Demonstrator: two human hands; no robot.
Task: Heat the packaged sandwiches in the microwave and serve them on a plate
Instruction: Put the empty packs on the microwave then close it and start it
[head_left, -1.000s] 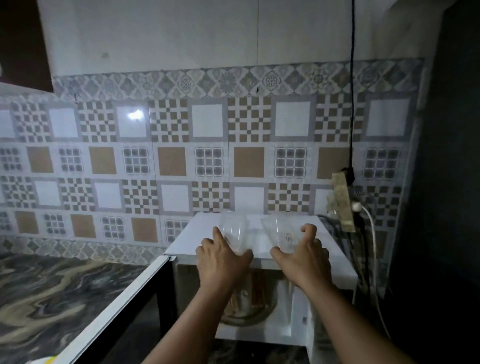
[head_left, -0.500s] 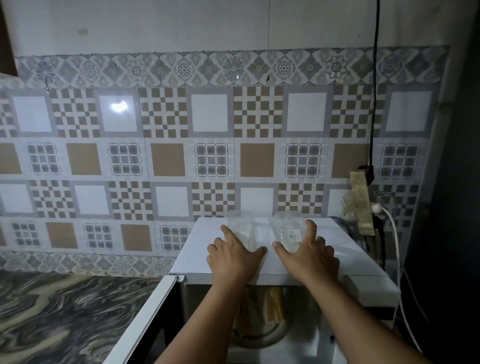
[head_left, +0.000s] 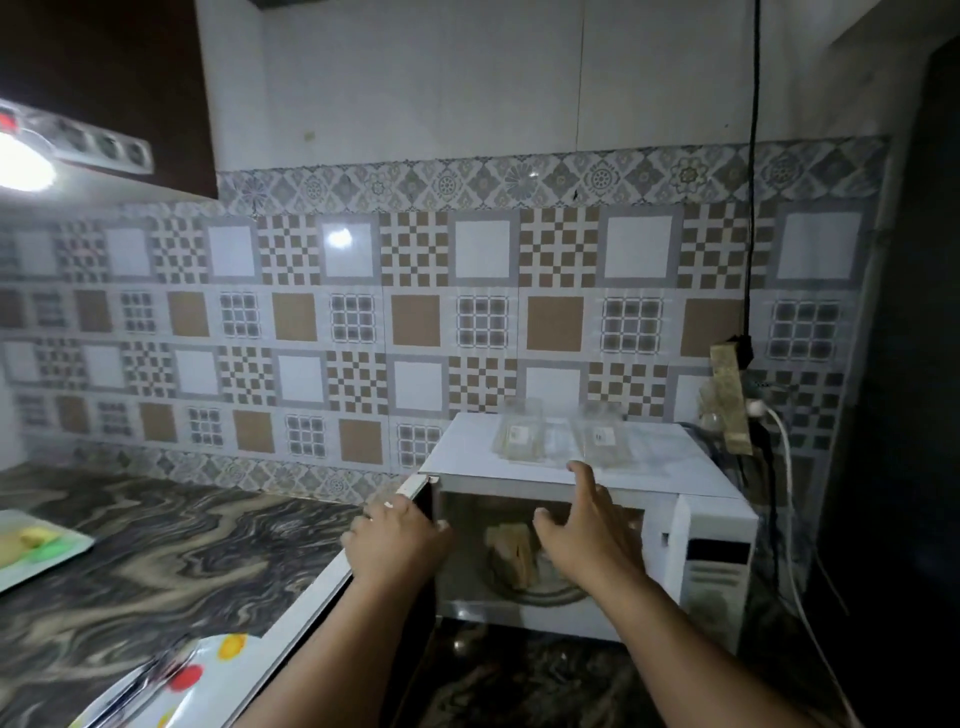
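White microwave door (head_left: 311, 597) is being gripped at its top edge by left hand (head_left: 397, 540); right hand (head_left: 587, 540) is hanging spread, empty, beside it before sandwiches (head_left: 514, 553).

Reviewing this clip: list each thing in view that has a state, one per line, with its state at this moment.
microwave door: swung open, left hand on its top edge
microwave: cavity exposed
sandwiches: unwrapped, inside on the turntable
two clear packages: empty, lying on the microwave's top
right hand: open, holding nothing

Open microwave (head_left: 587, 613) mouth, sandwiches (head_left: 511, 553) inside
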